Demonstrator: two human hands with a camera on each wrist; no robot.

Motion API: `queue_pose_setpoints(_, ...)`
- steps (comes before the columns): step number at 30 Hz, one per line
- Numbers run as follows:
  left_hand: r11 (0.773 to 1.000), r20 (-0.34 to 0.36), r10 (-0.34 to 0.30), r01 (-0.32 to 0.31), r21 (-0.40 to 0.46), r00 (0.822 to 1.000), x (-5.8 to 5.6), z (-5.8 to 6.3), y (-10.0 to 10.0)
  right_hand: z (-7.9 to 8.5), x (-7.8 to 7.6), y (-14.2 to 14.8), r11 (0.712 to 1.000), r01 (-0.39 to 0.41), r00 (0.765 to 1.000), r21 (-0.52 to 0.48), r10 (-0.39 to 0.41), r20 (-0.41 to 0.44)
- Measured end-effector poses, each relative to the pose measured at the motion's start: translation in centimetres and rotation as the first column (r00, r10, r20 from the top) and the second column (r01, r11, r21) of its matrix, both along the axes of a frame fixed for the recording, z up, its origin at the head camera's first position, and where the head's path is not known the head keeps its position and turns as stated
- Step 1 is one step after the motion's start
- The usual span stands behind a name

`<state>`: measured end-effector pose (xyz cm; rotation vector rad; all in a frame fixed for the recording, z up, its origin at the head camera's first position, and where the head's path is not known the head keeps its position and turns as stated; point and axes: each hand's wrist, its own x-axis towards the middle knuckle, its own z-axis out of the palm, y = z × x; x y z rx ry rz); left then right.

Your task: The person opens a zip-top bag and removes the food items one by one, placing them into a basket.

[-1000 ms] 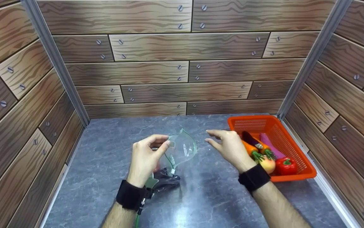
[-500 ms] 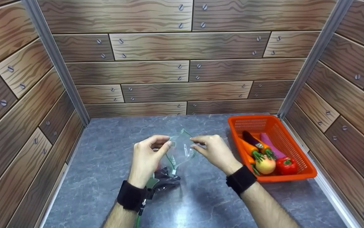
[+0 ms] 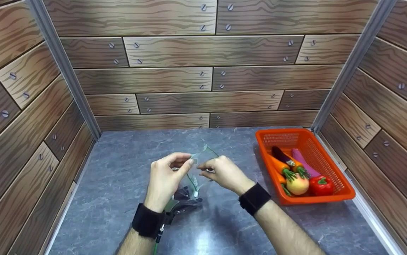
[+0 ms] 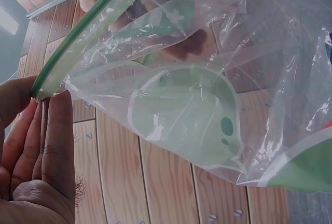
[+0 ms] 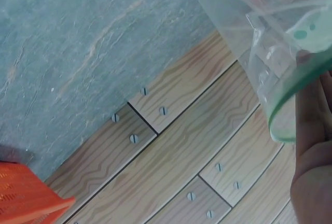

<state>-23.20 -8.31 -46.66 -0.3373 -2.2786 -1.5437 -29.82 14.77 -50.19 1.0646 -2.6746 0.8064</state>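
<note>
A clear zip-top bag (image 4: 179, 112) with a green zip edge and pale green printed shapes hangs with its mouth spread. My left hand (image 3: 166, 177) pinches a corner of that mouth between thumb and fingers, as the left wrist view shows closely. My right hand (image 3: 224, 173) is at the bag's mouth with its fingers extended. A fingertip (image 5: 303, 55) shows through the plastic in the right wrist view, and nothing is seen in its grasp. A white zip slider (image 3: 195, 194) sits at the near end of the zip. Something dark (image 3: 185, 200) and shiny shows at the bag's bottom, its kind unclear.
An orange plastic basket (image 3: 345, 193) stands on the right of the grey table (image 3: 125, 159). Inside lie carrots (image 3: 279, 164), an eggplant (image 3: 278, 153), a purple long vegetable (image 3: 303, 161), a red bell pepper (image 3: 321, 186) and a yellowish round fruit (image 3: 297, 185). Plank-patterned walls (image 3: 175, 79) enclose the table.
My right hand has moved left from beside the basket to the mouth of the zip-top bag. My left hand keeps its pinch on the bag's corner, almost unmoved.
</note>
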Motion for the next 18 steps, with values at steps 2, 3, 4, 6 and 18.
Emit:
queue_pose_setpoints(2,1.0,0.004,-0.002,0.002,0.006,1.0,0.0,0.0,0.0,-0.2,-0.2,-0.4,0.999,-0.023,1.0,0.023,0.023,0.02)
queue_pose_setpoints(3,1.0,0.007,-0.005,0.005,0.008,1.0,0.0,0.0,0.0,-0.3,-0.2,-0.6,0.999,-0.037,0.999,0.037,0.035,0.03)
queue_pose_setpoints(4,1.0,0.01,-0.007,0.006,0.01,1.0,0.1,0.0,0.0,-0.5,-0.3,-0.8,0.997,-0.051,0.998,0.051,0.049,0.038)
queue_pose_setpoints(6,1.0,0.013,-0.011,0.011,0.015,1.0,0.1,-0.1,0.0,-0.7,-0.5,-1.0,0.993,-0.084,0.996,0.082,0.08,0.05)
queue_pose_setpoints(18,1.0,0.013,-0.015,0.015,0.005,1.0,0.3,-0.6,-0.1,-3.4,-1.3,-2.4,0.969,-0.115,0.993,0.217,0.116,0.01)
